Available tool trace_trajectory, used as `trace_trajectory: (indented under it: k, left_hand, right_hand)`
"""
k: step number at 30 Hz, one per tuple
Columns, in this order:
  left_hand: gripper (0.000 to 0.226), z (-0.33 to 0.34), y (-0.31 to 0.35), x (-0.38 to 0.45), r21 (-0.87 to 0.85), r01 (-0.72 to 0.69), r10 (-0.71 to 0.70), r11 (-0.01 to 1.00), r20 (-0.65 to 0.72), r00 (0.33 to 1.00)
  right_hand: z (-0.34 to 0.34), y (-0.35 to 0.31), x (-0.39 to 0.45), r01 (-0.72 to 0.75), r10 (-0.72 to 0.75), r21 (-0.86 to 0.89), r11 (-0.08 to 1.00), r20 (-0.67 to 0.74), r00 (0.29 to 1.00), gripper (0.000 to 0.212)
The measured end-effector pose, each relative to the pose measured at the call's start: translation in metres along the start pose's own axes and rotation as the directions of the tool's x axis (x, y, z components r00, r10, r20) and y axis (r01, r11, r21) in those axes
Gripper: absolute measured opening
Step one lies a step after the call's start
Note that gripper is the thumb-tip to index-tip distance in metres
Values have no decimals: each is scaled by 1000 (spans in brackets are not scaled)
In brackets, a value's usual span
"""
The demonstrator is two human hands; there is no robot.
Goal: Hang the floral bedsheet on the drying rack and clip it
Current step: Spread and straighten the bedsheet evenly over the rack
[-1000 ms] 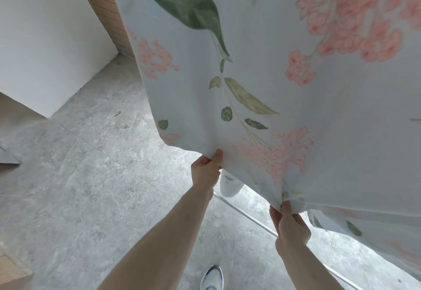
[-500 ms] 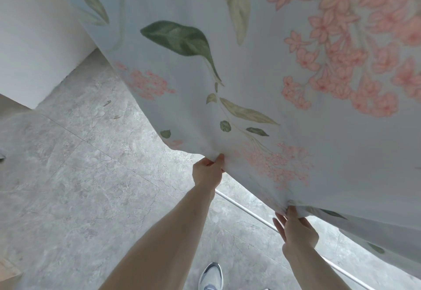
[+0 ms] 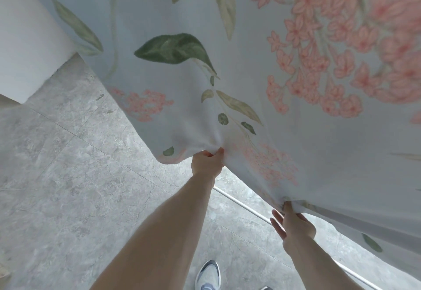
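The sheet (image 3: 262,66) is thin matt woven cloth, pale blue with printed pink flowers and green leaves, bunching softly into creases. The floor (image 3: 68,187) looks like grey marbled stone tile, smooth with a dull sheen. The rail (image 3: 246,208) looks like smooth white-coated metal. The wall (image 3: 25,39) is flat matt white.

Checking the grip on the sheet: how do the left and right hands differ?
The left hand bunches the bedsheet in curled fingers; the right hand pinches it with some fingers spread loose. The left hand sits higher and farther out, the right hand lower. Both hold the bottom edge.
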State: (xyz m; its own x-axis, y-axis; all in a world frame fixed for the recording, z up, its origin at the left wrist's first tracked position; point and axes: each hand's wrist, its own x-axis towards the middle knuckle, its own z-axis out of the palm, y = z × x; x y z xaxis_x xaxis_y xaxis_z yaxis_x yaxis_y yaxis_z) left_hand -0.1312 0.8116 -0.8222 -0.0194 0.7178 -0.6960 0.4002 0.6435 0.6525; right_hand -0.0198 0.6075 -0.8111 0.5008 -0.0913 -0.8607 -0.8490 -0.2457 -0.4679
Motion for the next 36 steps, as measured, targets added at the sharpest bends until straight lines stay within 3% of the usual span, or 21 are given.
trace_trajectory:
  k: [4, 6, 8, 10, 13, 19, 26, 33, 36]
  left_hand:
    - [30, -12, 3, -27, 80, 60, -66, 995, 83, 994]
    - [33, -29, 1, -48, 206, 82, -115, 975, 153, 981]
    - [31, -51, -2, -69, 341, 11, -74, 940, 171, 983]
    - [26, -71, -3, -96, 428, -73, 1, 901, 166, 986]
    - [24, -101, 10, -173, 553, -210, 67, 806, 267, 961]
    - [18, -149, 25, -305, 576, -388, 140, 719, 427, 893]
    - [14, -168, 37, -414, 566, -527, 196, 634, 542, 818]
    - [14, -126, 40, -495, 534, -667, 255, 520, 648, 717]
    - [14, -88, 38, -535, 496, -694, 279, 522, 669, 689]
  right_hand:
    - [-16, -2, -7, -69, 72, -83, 994, 35, 997, 25]
    - [-29, -2, -25, -118, 131, -149, 982, 81, 988, 28]
    - [-43, -6, -51, -119, 141, -192, 974, 103, 985, 30]
    - [-56, -12, -78, 17, 31, -297, 955, 156, 987, 30]
    - [-96, -20, -138, 301, -212, -460, 835, 236, 948, 36]
    - [-185, -24, -252, 486, -364, -460, 743, 331, 870, 34]
    - [-274, -17, -326, 525, -443, -349, 776, 289, 848, 33]
    - [-372, -33, -335, 572, -520, -278, 772, 240, 819, 32]
    - [-430, -45, -327, 589, -552, -253, 768, 206, 808, 34]
